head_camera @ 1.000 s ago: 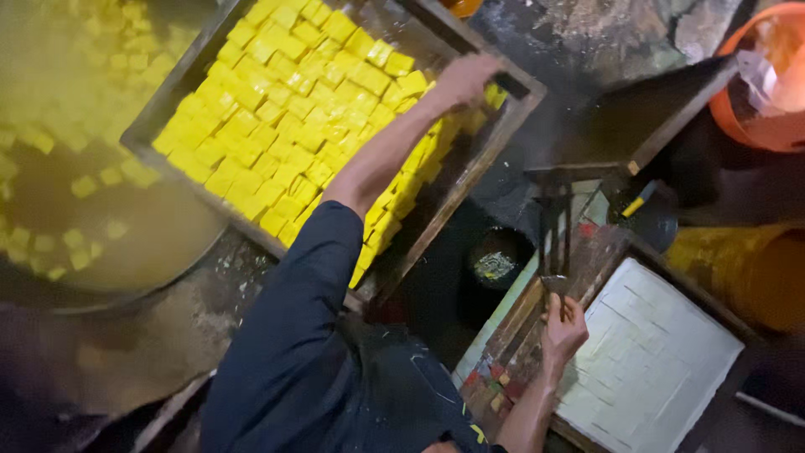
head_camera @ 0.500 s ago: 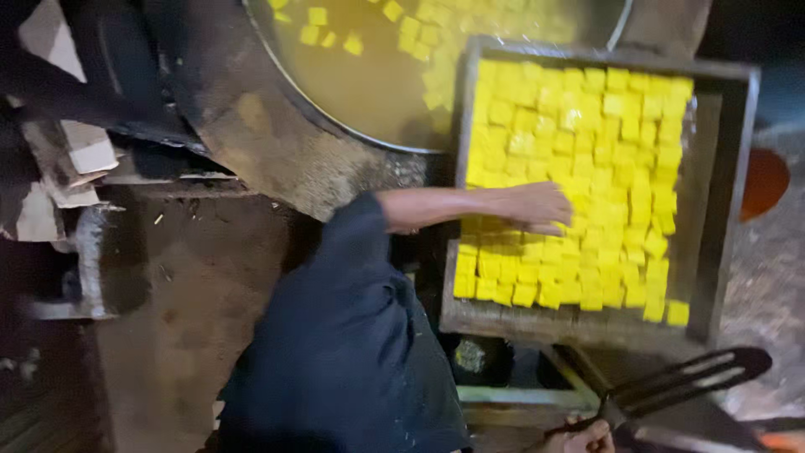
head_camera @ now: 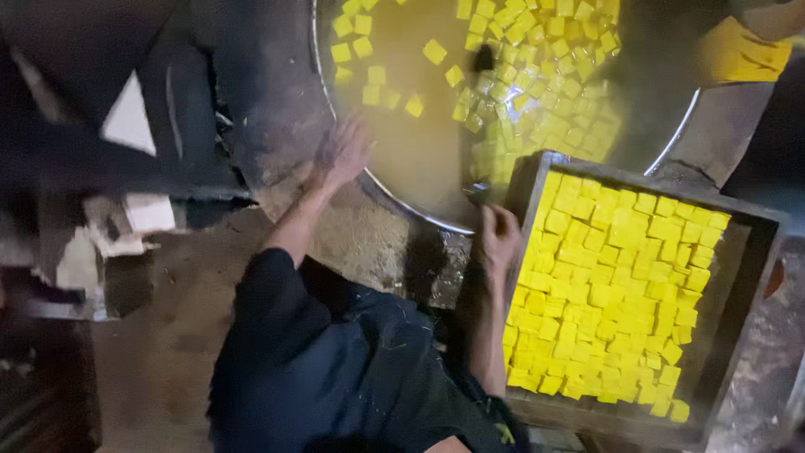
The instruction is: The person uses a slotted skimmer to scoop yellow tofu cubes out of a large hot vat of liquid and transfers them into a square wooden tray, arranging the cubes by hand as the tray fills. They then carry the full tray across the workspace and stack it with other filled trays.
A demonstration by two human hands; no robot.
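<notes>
left hand: outstretched, fingers spread | right hand: fingers curled, gripping

The big pan sits at the top, and loose cubes float in the liquid inside it. Just below the pan's right part lies the wooden tray, its upper left corner overlapping the pan's rim; cut blocks fill the tray. The right hand rests on the tray's left edge, below the pan. The left hand lies at the pan's left rim.
</notes>
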